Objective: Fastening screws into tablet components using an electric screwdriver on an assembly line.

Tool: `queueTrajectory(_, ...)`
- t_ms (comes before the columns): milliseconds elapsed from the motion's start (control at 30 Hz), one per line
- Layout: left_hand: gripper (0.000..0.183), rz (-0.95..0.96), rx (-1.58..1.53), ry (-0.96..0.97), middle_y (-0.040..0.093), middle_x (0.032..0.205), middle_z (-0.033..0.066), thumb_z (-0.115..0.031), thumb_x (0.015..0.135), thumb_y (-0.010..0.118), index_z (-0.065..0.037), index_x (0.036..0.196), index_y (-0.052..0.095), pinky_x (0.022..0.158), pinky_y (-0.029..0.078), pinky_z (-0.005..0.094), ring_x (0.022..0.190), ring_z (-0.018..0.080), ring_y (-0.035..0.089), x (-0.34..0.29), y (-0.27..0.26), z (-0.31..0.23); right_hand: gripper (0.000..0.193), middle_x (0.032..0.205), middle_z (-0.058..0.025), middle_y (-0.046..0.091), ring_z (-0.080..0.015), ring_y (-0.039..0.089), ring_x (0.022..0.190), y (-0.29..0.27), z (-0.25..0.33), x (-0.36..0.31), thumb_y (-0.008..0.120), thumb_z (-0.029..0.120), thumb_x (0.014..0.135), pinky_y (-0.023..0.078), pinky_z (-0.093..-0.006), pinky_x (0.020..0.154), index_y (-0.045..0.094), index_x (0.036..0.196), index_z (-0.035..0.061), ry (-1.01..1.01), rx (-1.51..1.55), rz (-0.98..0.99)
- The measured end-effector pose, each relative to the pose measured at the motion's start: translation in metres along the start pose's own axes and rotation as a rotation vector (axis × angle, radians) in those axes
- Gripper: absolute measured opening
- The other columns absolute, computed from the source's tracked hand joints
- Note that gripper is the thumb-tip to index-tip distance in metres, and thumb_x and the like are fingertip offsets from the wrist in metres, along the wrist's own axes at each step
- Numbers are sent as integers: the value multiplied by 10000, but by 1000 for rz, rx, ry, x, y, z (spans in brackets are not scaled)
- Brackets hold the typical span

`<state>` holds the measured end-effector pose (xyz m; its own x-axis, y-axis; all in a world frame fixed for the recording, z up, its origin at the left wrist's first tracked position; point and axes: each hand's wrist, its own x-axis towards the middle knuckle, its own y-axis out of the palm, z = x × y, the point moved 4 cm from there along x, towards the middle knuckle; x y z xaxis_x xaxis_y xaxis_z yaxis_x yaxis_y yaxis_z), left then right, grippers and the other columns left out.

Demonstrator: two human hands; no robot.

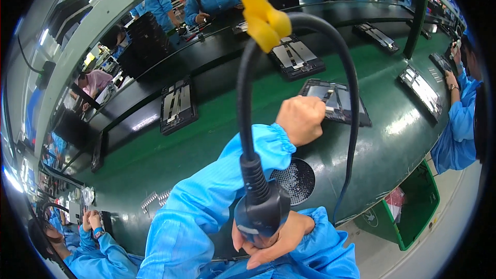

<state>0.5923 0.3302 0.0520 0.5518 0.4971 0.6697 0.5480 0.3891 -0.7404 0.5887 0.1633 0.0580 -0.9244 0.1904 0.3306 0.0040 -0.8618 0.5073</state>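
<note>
My left hand reaches out over the bench, its fingers curled at the near left corner of an opened tablet. That tablet lies with its inner parts facing up; my fist hides its corner. Close to my body, my right hand is wrapped round a black electric screwdriver, whose tip is hidden. Its thick black cable loops up to a yellow hanger. Between my two hands sits a round black dish of small screws, partly covered by the screwdriver and my sleeve.
More opened tablets lie along the green bench, including one tablet at left and another at right. Co-workers in blue sit at left and right. A green bin stands below the right edge. Small metal parts lie at left.
</note>
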Motion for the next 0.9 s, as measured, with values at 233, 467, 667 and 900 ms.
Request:
queueTrajectory(233,252,-161,64,-70,601,746,113,6,494,589,-31,742,557,563,488,380,658,306,595,-64,-95,29,361,606,-46,534,-97,522,543,-6,5,-6,688,-78,720,400,-225,489,455,989,-16,3,-141,-51)
queueTrajectory(467,405,-48,232,-191,640,880,148,-3,469,612,6,873,614,716,533,392,786,306,636,-171,-168,17,349,607,-21,580,-66,531,523,-20,11,-26,776,0,640,384,-203,468,532,888,-20,-178,-15,-337)
queueTrajectory(667,487,204,180,-347,619,1034,186,-46,471,643,41,949,611,888,463,453,1021,329,591,-227,-185,-37,481,483,-138,471,-194,508,405,-43,42,-34,653,-182,596,385,-296,365,352,944,-41,-557,38,-380)
queueTrajectory(900,503,560,-20,-430,562,1157,195,-51,554,690,36,1039,583,972,378,475,1170,325,487,-264,-162,-83,524,478,-93,464,-182,463,322,-57,64,-43,690,-73,615,395,-301,315,292,945,15,-637,-154,-634)
